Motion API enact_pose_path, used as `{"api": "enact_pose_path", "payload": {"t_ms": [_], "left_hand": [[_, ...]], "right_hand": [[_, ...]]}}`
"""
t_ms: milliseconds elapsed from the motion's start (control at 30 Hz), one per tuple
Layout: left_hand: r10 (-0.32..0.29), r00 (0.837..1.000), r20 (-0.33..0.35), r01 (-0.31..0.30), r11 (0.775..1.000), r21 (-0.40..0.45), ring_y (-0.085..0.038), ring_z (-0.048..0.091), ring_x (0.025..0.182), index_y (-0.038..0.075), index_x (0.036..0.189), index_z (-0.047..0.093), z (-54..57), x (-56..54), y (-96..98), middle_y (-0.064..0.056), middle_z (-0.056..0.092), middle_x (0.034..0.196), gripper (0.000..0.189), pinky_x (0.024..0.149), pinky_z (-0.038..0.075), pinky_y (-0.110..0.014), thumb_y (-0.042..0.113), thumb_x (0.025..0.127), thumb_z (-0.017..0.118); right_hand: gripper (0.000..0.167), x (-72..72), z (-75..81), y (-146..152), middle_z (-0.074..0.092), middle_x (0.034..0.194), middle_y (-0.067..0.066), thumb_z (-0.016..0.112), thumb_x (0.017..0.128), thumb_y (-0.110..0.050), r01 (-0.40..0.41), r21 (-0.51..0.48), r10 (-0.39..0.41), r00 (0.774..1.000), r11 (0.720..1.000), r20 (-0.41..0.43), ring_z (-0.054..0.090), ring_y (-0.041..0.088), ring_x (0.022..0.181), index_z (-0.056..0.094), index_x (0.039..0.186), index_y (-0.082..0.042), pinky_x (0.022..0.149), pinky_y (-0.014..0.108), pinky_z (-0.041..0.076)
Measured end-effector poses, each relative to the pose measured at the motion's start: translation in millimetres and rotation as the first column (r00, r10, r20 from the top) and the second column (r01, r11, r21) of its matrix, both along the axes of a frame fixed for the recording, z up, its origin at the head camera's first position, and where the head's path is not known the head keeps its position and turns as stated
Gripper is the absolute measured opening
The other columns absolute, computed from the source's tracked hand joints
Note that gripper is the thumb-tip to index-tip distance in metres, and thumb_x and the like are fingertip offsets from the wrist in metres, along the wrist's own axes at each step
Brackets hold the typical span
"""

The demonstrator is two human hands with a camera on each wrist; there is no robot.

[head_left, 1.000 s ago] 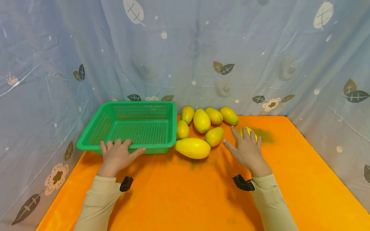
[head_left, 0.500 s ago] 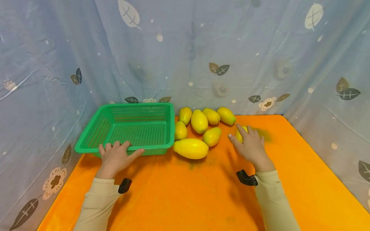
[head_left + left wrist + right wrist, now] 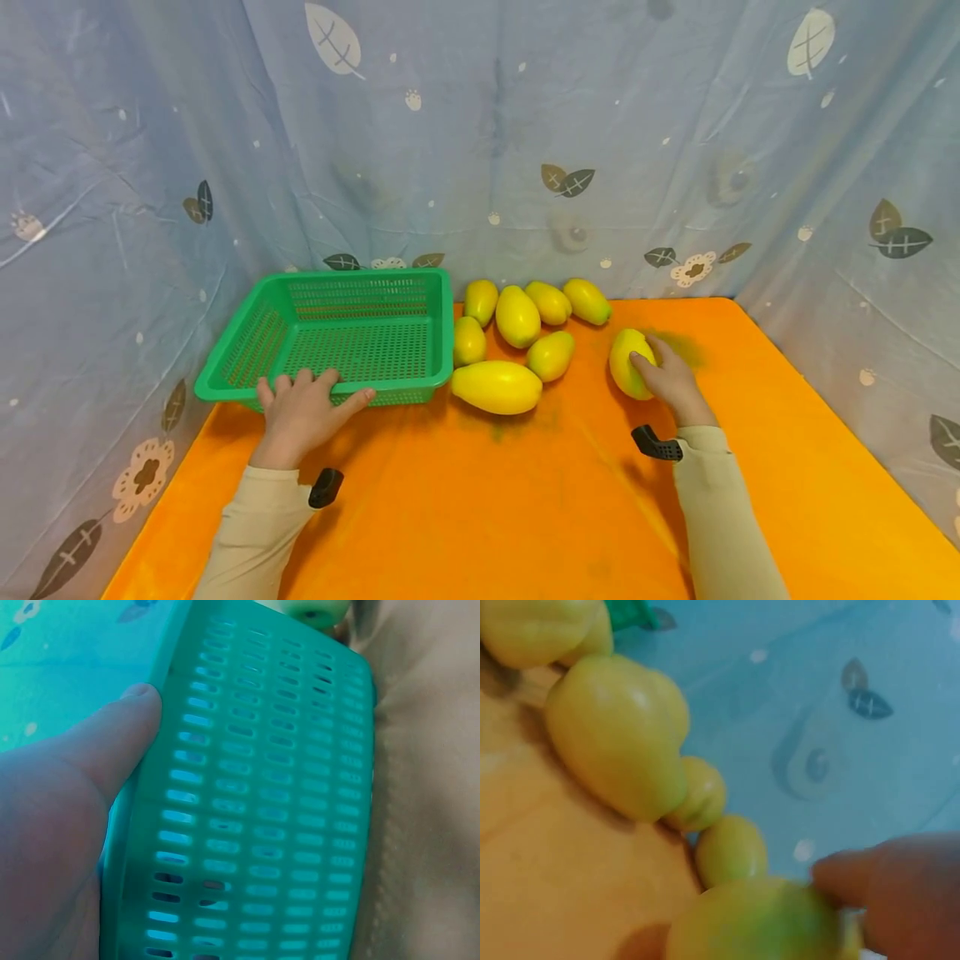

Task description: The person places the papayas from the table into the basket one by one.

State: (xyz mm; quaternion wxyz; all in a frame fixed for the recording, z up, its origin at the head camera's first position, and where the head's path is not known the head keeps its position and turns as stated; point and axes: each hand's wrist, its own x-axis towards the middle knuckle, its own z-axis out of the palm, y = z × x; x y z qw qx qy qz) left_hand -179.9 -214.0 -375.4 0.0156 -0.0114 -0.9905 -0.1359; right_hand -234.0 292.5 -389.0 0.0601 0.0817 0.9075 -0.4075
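Observation:
In the head view my right hand grips a yellow mango, thumb on its near side and the other fingers largely hidden. The right wrist view shows the greenish end of this mango with a blurred finger beside it. My left hand holds the near rim of a green plastic basket, fingers over the edge. Its thumb lies along the rim in the left wrist view. Between basket and right hand lie several more yellow mangoes, with a larger, longer one in front.
An orange cloth covers the table. Blue patterned curtains stand close behind and along both sides. The basket's right wall sits right at the nearest mangoes.
My right hand has reached round the far-right mango, gripped it and turned it slightly toward the left. The left hand stays on the basket rim.

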Motion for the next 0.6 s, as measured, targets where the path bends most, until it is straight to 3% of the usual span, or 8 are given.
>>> {"api": "enact_pose_path", "payload": {"t_ms": [133,300,600], "left_hand": [[0.005,1.000,-0.006,-0.005,1.000,-0.002,-0.062,0.038,0.120,0.004,0.140,0.059,-0.9,0.4,-1.0,-0.032,0.056,0.130,0.089,0.108,0.004,-0.084,0.078,0.092,0.049],[0.015,1.000,-0.014,-0.015,1.000,0.006,-0.061,0.038,0.120,0.004,0.140,0.059,-1.6,2.3,-4.7,-0.032,0.056,0.129,0.090,0.108,0.004,-0.083,0.079,0.091,0.049],[0.012,1.000,-0.011,-0.012,1.000,0.018,-0.060,0.038,0.122,0.005,0.141,0.059,-3.5,-2.6,-2.1,-0.031,0.055,0.132,0.085,0.110,0.003,-0.082,0.075,0.092,0.052]], "right_hand": [[0.075,-5.6,-10.2,3.5,0.006,0.169,0.027,0.039,0.108,-0.044,0.047,-0.081,-0.047,0.999,0.996,-0.003,0.011,0.051,0.155,0.007,0.165,-0.007,0.123,0.065,0.020],[0.077,-8.6,-10.1,0.2,0.006,0.170,0.026,0.042,0.107,-0.046,0.057,-0.115,-0.059,0.998,0.992,-0.010,0.014,0.050,0.155,0.008,0.165,-0.009,0.123,0.065,0.023],[0.074,0.7,-10.5,0.8,0.005,0.170,0.024,0.041,0.108,-0.042,0.119,-0.212,-0.125,0.992,0.970,-0.016,0.018,0.049,0.154,0.009,0.165,-0.008,0.121,0.063,0.029]]}}
